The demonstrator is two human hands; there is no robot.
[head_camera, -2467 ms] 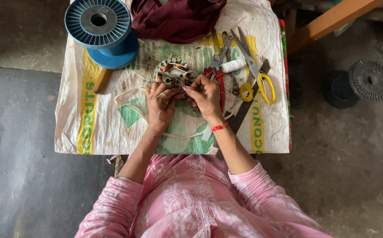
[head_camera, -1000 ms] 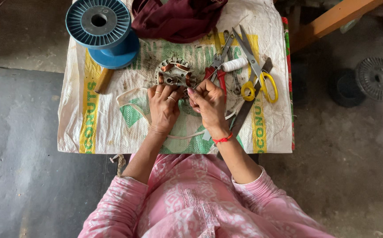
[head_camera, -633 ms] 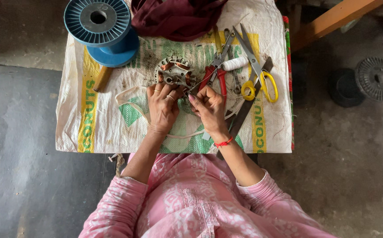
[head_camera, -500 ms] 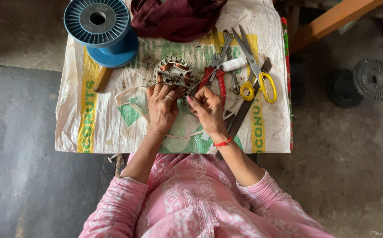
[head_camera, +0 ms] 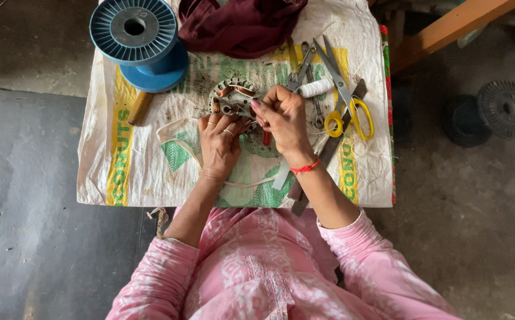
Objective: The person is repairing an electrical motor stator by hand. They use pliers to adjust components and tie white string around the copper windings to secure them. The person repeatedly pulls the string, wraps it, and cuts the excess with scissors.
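**Two hands at work on a small motor stator**

Two bare hands meet over a round, toothed metal stator with copper-coloured windings (head_camera: pixel 234 98), which lies on the tabletop (head_camera: pixel 151 172), a surface covered by a white woven sack printed in green and yellow. The left hand (head_camera: pixel 221 145) rests palm-down against the stator's near edge, its fingers together and pressing on the rim to steady it. The right hand (head_camera: pixel 282 118) hovers at the stator's right side, its fingers pinched together on something too thin to make out, perhaps a strand of wire.

The work looks best done with the left hand pinning the stator flat while the right pulls evenly, avoiding kinks in anything fine.

Nearby lie yellow-handled scissors (head_camera: pixel 346 106), a white spool of thread (head_camera: pixel 315 88), a large blue plastic reel (head_camera: pixel 139 41) and a crumpled maroon cloth (head_camera: pixel 240 24).
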